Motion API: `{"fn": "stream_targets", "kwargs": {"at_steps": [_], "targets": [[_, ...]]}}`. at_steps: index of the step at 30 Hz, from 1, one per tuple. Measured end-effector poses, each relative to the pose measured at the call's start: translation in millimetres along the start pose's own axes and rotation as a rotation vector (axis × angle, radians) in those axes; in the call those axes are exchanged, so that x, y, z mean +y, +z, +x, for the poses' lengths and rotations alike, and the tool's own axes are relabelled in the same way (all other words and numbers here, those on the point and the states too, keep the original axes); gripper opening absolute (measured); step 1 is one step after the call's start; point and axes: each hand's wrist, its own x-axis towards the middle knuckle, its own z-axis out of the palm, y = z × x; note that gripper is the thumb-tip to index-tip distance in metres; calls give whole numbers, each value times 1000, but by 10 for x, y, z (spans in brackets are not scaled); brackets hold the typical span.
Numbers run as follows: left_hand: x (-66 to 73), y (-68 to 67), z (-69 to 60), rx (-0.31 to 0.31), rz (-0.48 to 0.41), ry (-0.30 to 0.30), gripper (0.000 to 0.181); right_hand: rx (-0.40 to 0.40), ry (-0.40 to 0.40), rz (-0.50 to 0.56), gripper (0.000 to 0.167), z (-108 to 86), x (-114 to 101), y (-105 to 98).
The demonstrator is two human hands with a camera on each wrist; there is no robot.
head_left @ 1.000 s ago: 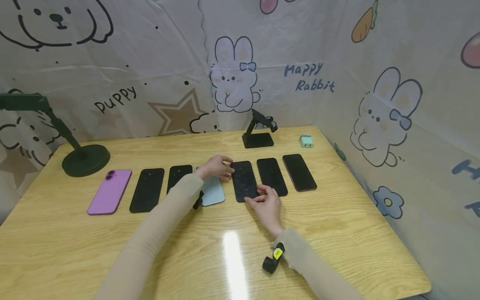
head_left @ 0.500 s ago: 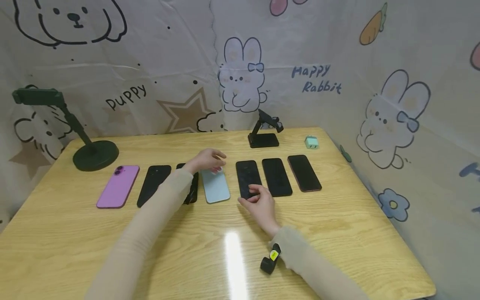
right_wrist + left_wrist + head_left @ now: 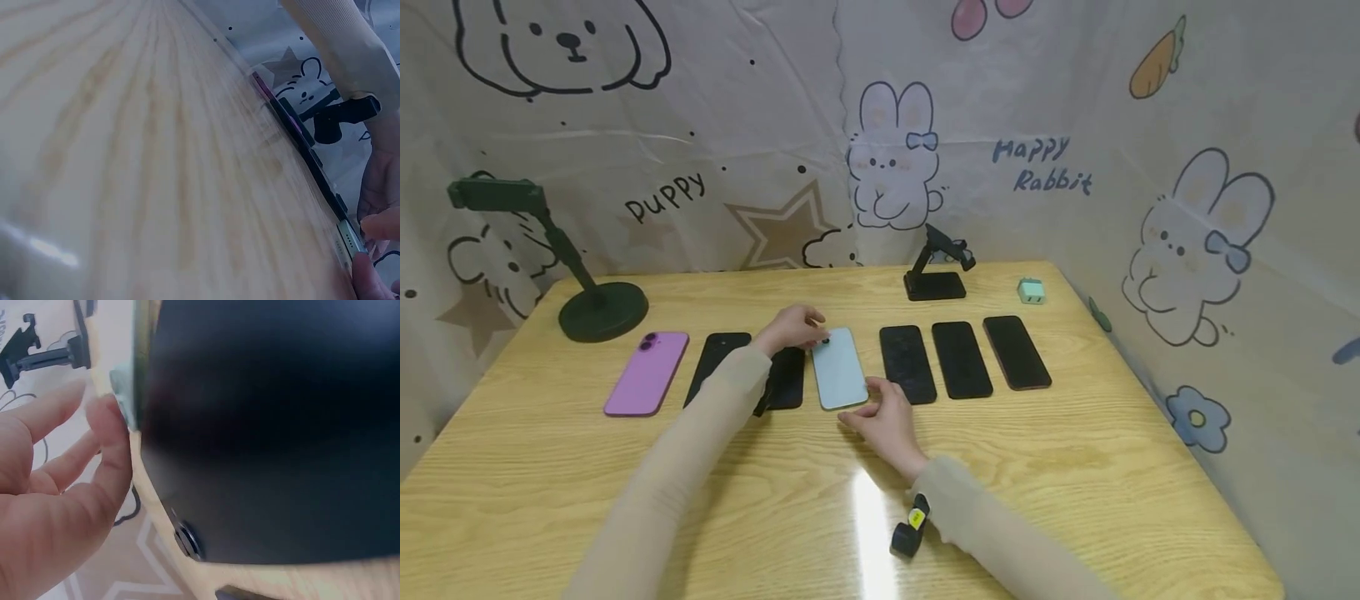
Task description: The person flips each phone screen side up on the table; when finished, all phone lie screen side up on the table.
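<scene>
The light blue phone lies back up on the table, between a black phone on its left and a dark phone on its right. At its top left corner is the left hand, fingers relaxed; in the left wrist view that hand has its fingertips at the light blue phone's edge. The right hand is at the lower right corner, thumb and fingers apart around it. In the right wrist view the right fingertips are beside the phone's end.
Left of these lie a purple phone and another black phone; two more dark phones lie at the right. Behind stand a green stand, a small black stand and a mint charger.
Both hands have moved left from the dark phone to the light blue phone. The dark phone has been let go. The head view has shifted slightly.
</scene>
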Motion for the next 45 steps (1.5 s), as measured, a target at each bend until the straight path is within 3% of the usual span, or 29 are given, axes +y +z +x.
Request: {"fn": "stream_targets", "kwargs": {"at_steps": [6,16,23,32,37,45], "targets": [[-17,18,-29,-23,42,4,47,14,-16,-20,66,17,25,-11],[5,96,5,-3,118,-1,55,-35,5,101,63,4,71,-24],[39,97,23,7,171,10,47,-38,3,147,64,22,65,-4],[86,176,43,61,247,-4,40,1,-76,107,62,25,93,23],[138,197,20,63,289,-37,42,-1,-55,117,61,30,104,37],[175,141,-14,49,171,-55,42,5,-7,114,62,44,87,44]]}}
